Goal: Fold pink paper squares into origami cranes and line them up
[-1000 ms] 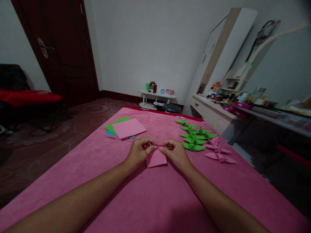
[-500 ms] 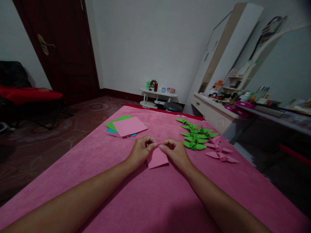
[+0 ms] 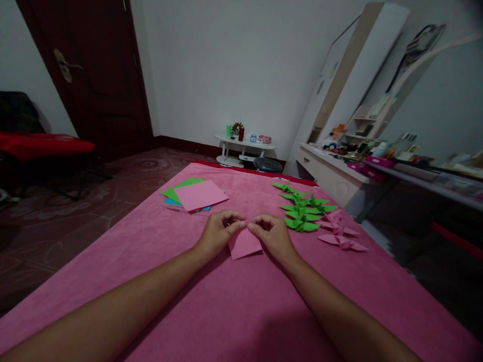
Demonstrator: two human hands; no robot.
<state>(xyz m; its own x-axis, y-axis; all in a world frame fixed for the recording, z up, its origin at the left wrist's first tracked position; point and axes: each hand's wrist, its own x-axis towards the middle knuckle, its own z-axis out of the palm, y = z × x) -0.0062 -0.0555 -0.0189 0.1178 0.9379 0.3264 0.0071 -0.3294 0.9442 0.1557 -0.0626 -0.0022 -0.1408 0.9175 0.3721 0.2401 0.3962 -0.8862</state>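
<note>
A folded piece of pink paper (image 3: 244, 245) lies between my hands at the middle of the pink cloth, its near corner pointing toward me. My left hand (image 3: 222, 230) pinches its far left edge between thumb and fingers. Close beside it, my right hand (image 3: 272, 234) pinches the far right edge in the same way. The thumbs nearly meet at the paper's top, and the fingers hide that part. To the right lie several green origami cranes (image 3: 302, 211) in rows, with a few pink origami cranes (image 3: 343, 242) nearer me.
A fanned stack of square paper (image 3: 202, 195), pink over green and blue, rests at the left on the pink cloth (image 3: 181, 306). Beyond the far edge stands a low white shelf (image 3: 245, 142). A cluttered dresser (image 3: 335, 166) is at the right, a red-covered chair (image 3: 45, 146) at the left.
Both hands keep their pinch on the pink paper and have hardly moved. The paper's near edge has shifted very slightly. The whole view has drifted a little.
</note>
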